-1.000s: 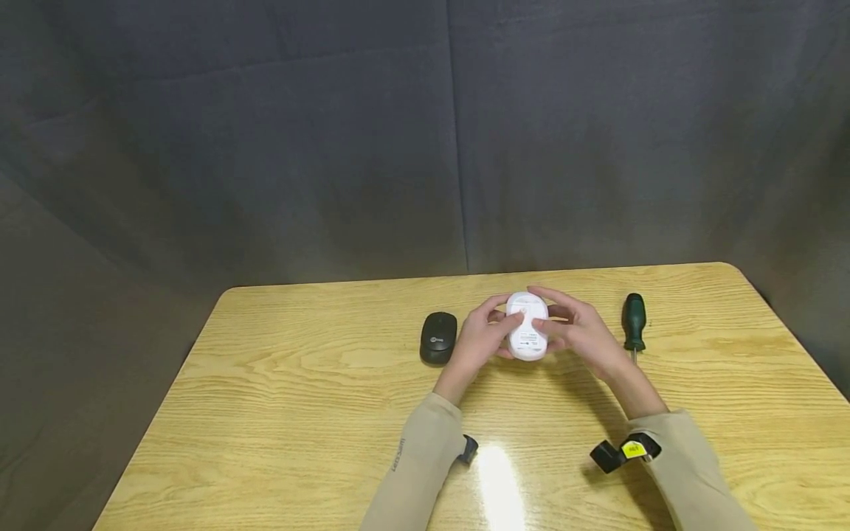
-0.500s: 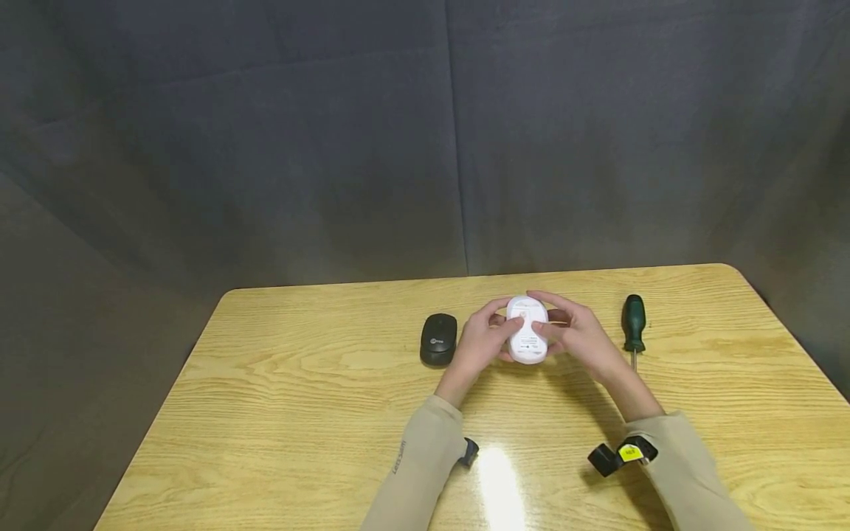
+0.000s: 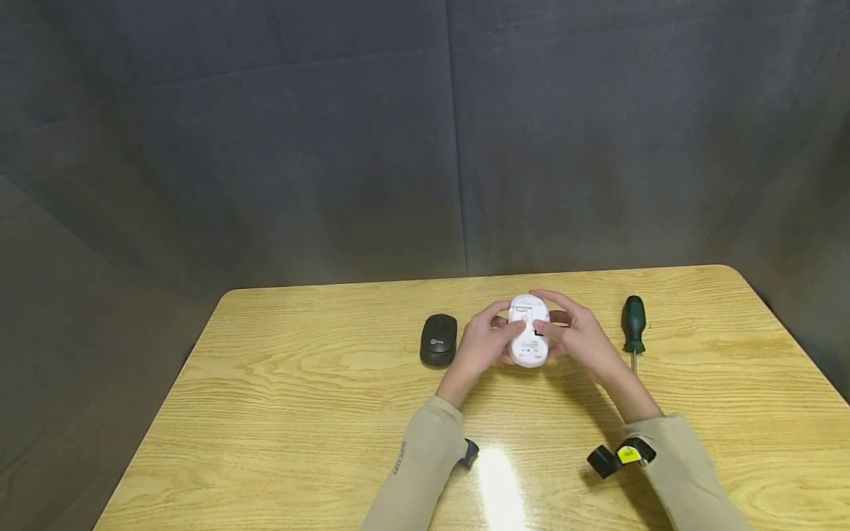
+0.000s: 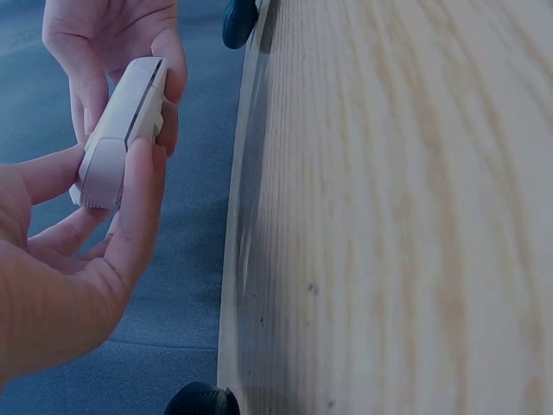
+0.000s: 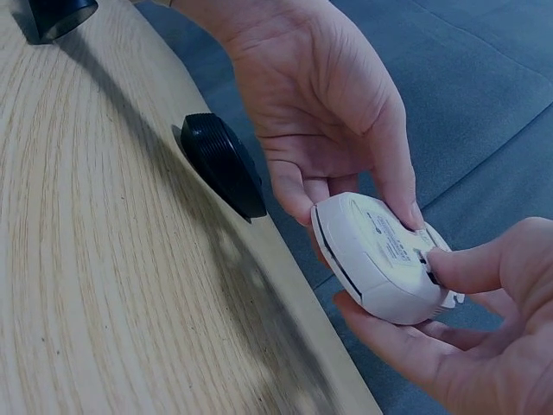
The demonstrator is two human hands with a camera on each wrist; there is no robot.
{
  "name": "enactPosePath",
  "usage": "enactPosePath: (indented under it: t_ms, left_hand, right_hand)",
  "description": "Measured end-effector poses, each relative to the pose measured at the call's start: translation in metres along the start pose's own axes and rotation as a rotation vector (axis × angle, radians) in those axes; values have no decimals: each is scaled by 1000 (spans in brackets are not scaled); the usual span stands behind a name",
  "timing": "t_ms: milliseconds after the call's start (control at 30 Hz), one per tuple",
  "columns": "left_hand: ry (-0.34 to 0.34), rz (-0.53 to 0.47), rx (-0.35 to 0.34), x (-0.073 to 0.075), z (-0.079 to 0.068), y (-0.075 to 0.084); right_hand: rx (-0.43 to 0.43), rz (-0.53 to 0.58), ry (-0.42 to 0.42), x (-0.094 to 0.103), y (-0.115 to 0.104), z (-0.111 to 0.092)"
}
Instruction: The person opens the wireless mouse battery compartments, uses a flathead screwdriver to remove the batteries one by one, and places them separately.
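Both hands grip one white mouse (image 3: 531, 351). The left hand (image 3: 483, 341) has it by the left side, and the right hand (image 3: 584, 338) has it by the right. Both thumbs are on the mouse's belly, which faces up, and the other fingers bend around its sides and under it. The mouse is up off the tabletop (image 3: 299, 405). Its belly has small print, too tiny to read, and a little slot near the far end. A dark gap shows just beside the right thumb. The left wrist view shows a thin dark line along the mouse's side.

A black mouse (image 3: 438, 341) sits on the tabletop just to the left of the left hand, with its top up and a pale logo on it. To the right of the right hand lies a screwdriver (image 3: 634, 323) with a dark green handle. Its metal rod points back toward the person.

The person's sleeves (image 3: 420, 457) are tan. The tabletop is yellowish wood, with a bright shine near the front. Behind it hangs a dark gray cloth (image 3: 319, 162).
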State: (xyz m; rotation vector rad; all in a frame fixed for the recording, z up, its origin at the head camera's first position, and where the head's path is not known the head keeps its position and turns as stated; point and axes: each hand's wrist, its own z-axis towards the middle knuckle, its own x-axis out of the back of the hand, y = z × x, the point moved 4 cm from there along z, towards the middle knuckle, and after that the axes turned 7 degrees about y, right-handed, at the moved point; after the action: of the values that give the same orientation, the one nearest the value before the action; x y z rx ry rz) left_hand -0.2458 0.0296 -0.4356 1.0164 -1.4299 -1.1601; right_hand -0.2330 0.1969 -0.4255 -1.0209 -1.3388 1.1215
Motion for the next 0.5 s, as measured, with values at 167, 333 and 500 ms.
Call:
enactPosePath:
  t_ms: [167,333,500]
  left_hand:
    - [-8,10,2,-1,0,0]
    - [-28,28,-8,-2,-1,1]
    - [-44,72,0,-3,-2,2]
  right_hand:
    - [30,-47,80,3,-1,0]
    - [86,-132,188,8,-4,-2]
    - [102,-134,253,12,-5,-2]
